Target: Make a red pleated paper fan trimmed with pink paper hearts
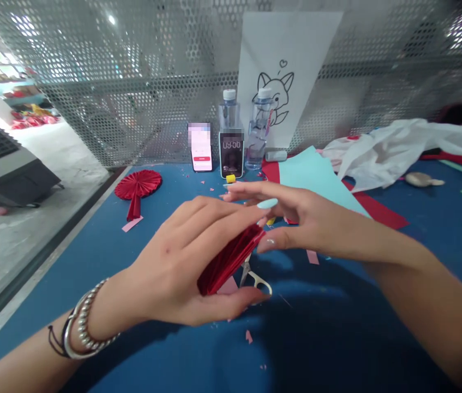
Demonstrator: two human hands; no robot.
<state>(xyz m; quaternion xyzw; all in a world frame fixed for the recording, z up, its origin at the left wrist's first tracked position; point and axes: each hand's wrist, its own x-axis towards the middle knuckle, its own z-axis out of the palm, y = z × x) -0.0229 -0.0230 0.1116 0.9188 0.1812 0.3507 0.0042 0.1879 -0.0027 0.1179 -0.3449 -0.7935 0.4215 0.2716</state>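
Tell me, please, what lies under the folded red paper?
Under the folded red paper, small scissors rest on the blue table; their blades are hidden by the paper.
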